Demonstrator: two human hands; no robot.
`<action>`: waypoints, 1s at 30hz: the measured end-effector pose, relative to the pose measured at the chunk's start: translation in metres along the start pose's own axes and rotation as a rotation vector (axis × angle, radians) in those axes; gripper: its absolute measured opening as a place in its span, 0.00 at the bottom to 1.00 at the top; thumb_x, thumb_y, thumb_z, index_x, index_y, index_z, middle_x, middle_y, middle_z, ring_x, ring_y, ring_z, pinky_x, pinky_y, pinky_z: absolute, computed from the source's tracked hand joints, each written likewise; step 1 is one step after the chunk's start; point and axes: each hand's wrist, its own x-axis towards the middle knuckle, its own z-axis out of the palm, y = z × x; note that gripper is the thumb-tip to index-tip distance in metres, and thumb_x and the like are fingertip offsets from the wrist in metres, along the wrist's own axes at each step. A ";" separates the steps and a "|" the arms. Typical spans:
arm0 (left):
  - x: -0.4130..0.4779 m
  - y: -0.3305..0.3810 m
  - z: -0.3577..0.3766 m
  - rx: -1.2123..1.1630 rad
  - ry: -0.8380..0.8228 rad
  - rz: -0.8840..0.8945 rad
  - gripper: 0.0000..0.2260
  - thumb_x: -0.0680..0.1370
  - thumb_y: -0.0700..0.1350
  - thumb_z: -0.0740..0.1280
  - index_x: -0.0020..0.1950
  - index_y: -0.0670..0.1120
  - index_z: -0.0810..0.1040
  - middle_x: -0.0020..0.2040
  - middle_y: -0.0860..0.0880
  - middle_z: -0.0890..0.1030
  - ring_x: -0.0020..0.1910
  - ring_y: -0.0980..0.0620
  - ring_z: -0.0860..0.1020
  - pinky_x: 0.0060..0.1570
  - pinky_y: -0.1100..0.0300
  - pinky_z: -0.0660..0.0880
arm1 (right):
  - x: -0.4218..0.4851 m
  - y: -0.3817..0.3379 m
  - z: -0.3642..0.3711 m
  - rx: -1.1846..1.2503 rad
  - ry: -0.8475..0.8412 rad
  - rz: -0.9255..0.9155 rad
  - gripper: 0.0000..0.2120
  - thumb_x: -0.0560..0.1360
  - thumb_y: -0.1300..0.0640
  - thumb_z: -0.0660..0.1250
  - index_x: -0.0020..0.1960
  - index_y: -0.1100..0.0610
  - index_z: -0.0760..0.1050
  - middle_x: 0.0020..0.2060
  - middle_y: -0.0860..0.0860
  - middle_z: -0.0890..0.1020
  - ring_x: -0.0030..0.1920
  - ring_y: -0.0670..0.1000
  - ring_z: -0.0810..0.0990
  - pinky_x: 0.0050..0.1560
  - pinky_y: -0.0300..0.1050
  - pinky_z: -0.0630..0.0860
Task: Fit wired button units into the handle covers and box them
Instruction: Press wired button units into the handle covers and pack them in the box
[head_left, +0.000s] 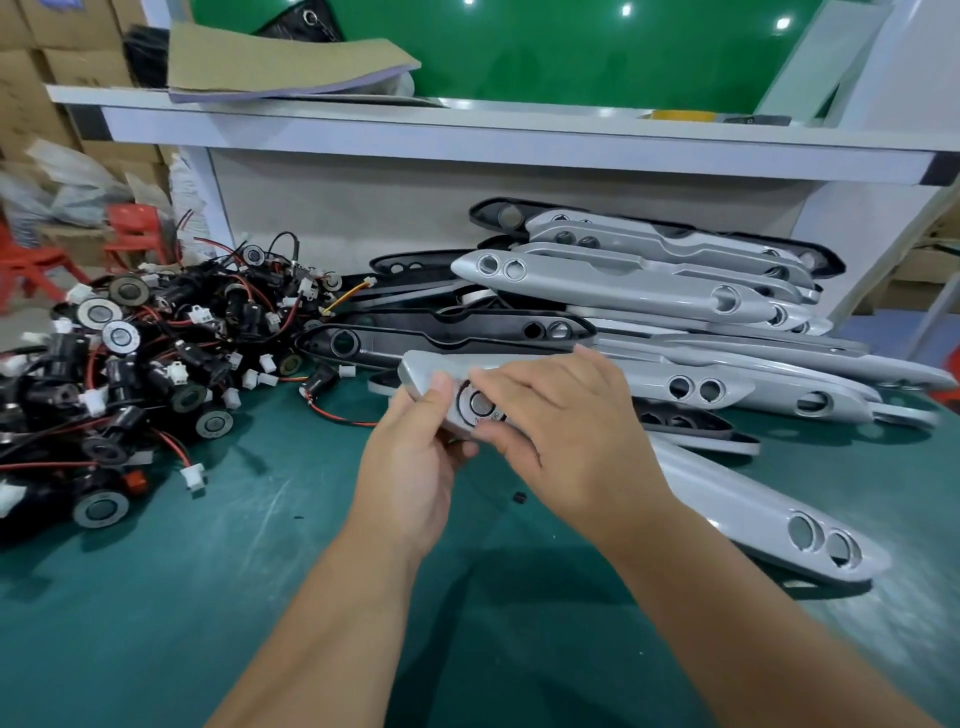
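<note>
My left hand (415, 467) grips the glossy silver-grey handle cover (422, 370) at centre. My right hand (561, 441) pinches the round metal-ringed button unit (480, 404) seated in it. More long tapered covers (649, 291) are stacked at 2 o'clock, and tangled wired units (130, 364) lie at 9, all on a green mat (208, 597).

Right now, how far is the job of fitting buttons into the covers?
Done: nothing visibly boxed; no box is in view. In hand: the left hand grips one handle cover while the right hand pinches a button unit sitting in its hole. Left: the stacked covers show empty holes, and a pile of wired units waits.
</note>
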 end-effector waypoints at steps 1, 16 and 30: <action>-0.001 0.000 0.001 -0.007 -0.029 0.008 0.05 0.81 0.44 0.60 0.49 0.47 0.75 0.40 0.51 0.81 0.36 0.55 0.75 0.34 0.62 0.69 | -0.002 0.000 0.002 -0.015 0.058 0.000 0.18 0.75 0.45 0.63 0.60 0.54 0.80 0.48 0.49 0.82 0.49 0.54 0.80 0.58 0.56 0.72; 0.002 0.000 -0.003 0.021 -0.077 -0.099 0.08 0.69 0.41 0.69 0.48 0.47 0.78 0.39 0.51 0.83 0.34 0.56 0.79 0.28 0.66 0.74 | 0.005 0.017 -0.024 0.452 -0.467 0.449 0.21 0.76 0.40 0.62 0.68 0.38 0.66 0.58 0.40 0.74 0.60 0.40 0.70 0.52 0.33 0.63; 0.009 0.003 -0.021 0.331 -0.131 -0.042 0.08 0.74 0.38 0.70 0.53 0.43 0.78 0.40 0.52 0.82 0.35 0.59 0.79 0.37 0.65 0.77 | 0.014 0.013 -0.019 0.349 -0.591 0.620 0.19 0.74 0.35 0.59 0.37 0.50 0.68 0.30 0.46 0.71 0.33 0.45 0.69 0.34 0.42 0.63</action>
